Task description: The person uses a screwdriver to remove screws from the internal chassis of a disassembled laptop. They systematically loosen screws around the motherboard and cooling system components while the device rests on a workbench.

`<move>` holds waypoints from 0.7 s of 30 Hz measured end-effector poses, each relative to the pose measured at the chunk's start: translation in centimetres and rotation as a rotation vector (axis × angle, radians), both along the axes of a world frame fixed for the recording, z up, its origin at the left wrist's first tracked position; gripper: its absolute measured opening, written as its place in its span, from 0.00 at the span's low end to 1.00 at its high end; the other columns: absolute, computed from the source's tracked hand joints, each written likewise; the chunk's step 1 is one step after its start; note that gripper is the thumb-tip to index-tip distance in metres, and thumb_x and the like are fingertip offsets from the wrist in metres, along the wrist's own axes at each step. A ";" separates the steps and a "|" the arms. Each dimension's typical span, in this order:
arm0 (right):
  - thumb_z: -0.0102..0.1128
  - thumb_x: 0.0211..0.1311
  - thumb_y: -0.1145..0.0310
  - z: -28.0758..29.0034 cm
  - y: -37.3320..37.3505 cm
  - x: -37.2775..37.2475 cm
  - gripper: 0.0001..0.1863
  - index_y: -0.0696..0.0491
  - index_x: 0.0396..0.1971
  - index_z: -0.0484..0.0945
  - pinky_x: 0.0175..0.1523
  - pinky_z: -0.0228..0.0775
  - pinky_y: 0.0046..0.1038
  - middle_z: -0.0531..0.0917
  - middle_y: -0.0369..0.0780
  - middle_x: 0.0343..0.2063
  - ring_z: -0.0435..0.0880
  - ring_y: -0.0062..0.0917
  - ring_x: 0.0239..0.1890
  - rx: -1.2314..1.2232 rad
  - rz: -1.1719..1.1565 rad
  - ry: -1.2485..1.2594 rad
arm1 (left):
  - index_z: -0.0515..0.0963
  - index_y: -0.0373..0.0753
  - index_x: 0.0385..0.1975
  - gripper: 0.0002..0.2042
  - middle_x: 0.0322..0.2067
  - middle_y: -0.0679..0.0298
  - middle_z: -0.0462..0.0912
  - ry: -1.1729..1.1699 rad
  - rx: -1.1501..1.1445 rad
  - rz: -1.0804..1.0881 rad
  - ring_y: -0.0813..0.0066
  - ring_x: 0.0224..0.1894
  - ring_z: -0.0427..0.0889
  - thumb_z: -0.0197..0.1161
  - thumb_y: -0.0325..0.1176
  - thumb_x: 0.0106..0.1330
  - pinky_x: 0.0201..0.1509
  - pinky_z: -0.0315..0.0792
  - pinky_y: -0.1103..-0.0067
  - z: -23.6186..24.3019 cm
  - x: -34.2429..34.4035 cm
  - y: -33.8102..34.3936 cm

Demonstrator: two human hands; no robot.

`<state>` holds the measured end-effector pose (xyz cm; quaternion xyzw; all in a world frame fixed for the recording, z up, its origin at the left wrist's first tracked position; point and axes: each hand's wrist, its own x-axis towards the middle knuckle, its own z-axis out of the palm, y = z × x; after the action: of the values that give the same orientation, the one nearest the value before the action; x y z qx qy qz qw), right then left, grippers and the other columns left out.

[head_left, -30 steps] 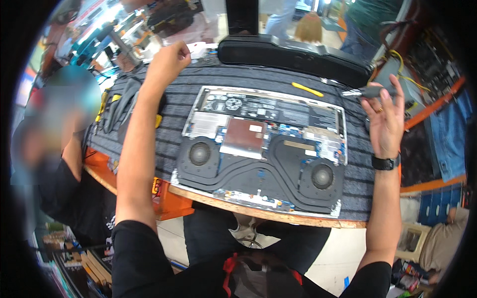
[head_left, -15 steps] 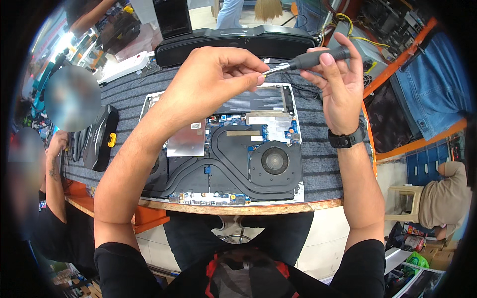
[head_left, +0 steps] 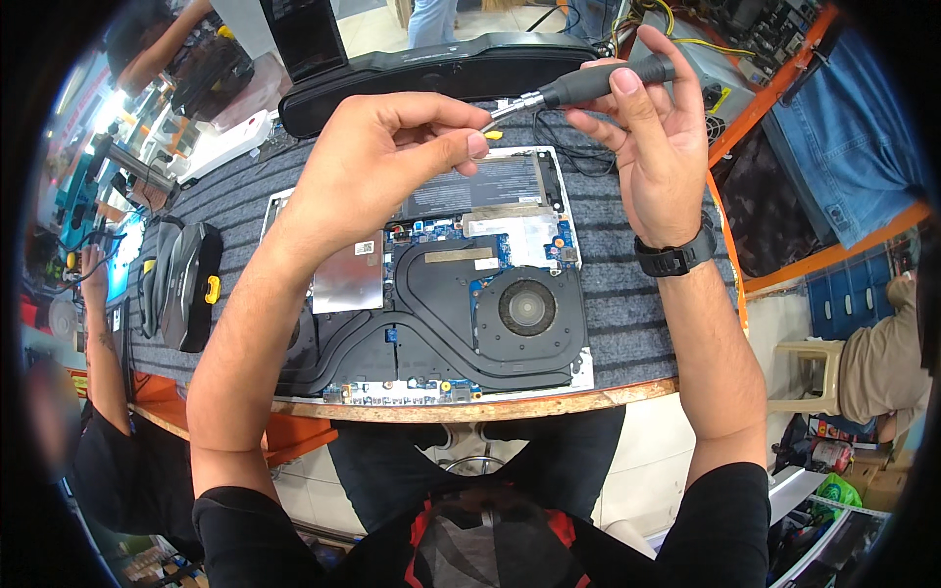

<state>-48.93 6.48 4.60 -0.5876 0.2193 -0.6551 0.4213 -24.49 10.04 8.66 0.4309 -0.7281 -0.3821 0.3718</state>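
My right hand [head_left: 662, 157] holds the dark grey handle of a screwdriver [head_left: 598, 86] between thumb and fingers, its index finger raised over the handle's end. The thumb and fingers of my left hand [head_left: 377, 167] pinch the screwdriver's silver tip end; whether a separate bit is in the pinch is hidden. Close by these fingertips shows a small yellow piece [head_left: 495, 135], which I cannot make out. Below both hands lies an opened laptop base [head_left: 578, 367], with a round fan [head_left: 527, 309], dark heat pipes, a silver plate [head_left: 348, 279] and a battery [head_left: 480, 188] exposed.
Behind the laptop stands a long black speaker bar [head_left: 421, 83]. A grey striped mat [head_left: 627, 333] covers the table. To the left sits a black and grey case [head_left: 191, 284] with a yellow clip, near another person's arm [head_left: 98, 333]. Cables and an orange frame [head_left: 774, 98] are at the right.
The whole view has shifted, so the laptop and hands sit a little further left and higher. Both hands keep their hold on the screwdriver.
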 end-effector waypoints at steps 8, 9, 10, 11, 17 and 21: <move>0.56 0.75 0.65 -0.3 -0.3 -0.4 0.32 0.57 0.71 0.54 0.50 0.86 0.31 0.81 0.50 0.50 0.86 0.29 0.48 -0.011 -0.014 0.017 | 0.82 0.29 0.51 0.14 0.38 0.59 0.88 -0.085 -0.082 0.017 0.78 0.40 0.86 0.66 0.29 0.70 0.47 0.80 0.82 0.2 -0.2 -0.1; 0.56 0.75 0.65 -0.3 -0.3 -0.5 0.32 0.56 0.72 0.54 0.50 0.86 0.31 0.81 0.50 0.51 0.86 0.29 0.48 -0.008 -0.006 0.017 | 0.82 0.29 0.51 0.14 0.38 0.59 0.88 -0.090 -0.083 0.020 0.78 0.40 0.86 0.66 0.29 0.70 0.47 0.80 0.82 0.3 -0.3 0.0; 0.56 0.75 0.65 -0.2 -0.3 -0.5 0.32 0.55 0.72 0.53 0.50 0.86 0.31 0.81 0.51 0.51 0.86 0.29 0.48 -0.004 0.001 0.018 | 0.82 0.29 0.51 0.14 0.38 0.59 0.88 -0.095 -0.084 0.022 0.79 0.40 0.86 0.66 0.28 0.70 0.47 0.80 0.82 0.4 -0.3 0.1; 0.56 0.76 0.66 -0.2 -0.4 -0.4 0.32 0.54 0.73 0.53 0.51 0.86 0.31 0.81 0.51 0.52 0.86 0.29 0.48 -0.001 0.010 0.017 | 0.82 0.29 0.51 0.14 0.38 0.59 0.88 -0.100 -0.084 0.027 0.79 0.40 0.86 0.66 0.28 0.70 0.47 0.80 0.82 0.4 -0.2 0.2; 0.55 0.76 0.66 0.5 0.3 0.1 0.33 0.51 0.73 0.51 0.50 0.86 0.32 0.80 0.52 0.53 0.87 0.29 0.48 -0.039 0.068 0.036 | 0.82 0.29 0.50 0.13 0.36 0.59 0.88 0.025 0.106 -0.019 0.78 0.38 0.87 0.68 0.27 0.68 0.46 0.80 0.82 0.7 0.0 0.3; 0.57 0.74 0.69 0.2 0.2 0.0 0.34 0.49 0.73 0.51 0.50 0.86 0.31 0.81 0.52 0.53 0.87 0.27 0.47 0.006 0.173 0.031 | 0.78 0.30 0.55 0.18 0.37 0.59 0.88 0.116 0.239 -0.121 0.77 0.40 0.87 0.68 0.27 0.67 0.47 0.80 0.81 1.0 0.3 0.5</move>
<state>-48.93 6.73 4.80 -0.6131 0.1759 -0.6065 0.4747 -24.21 10.52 9.64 0.4043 -0.6793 -0.5122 0.3357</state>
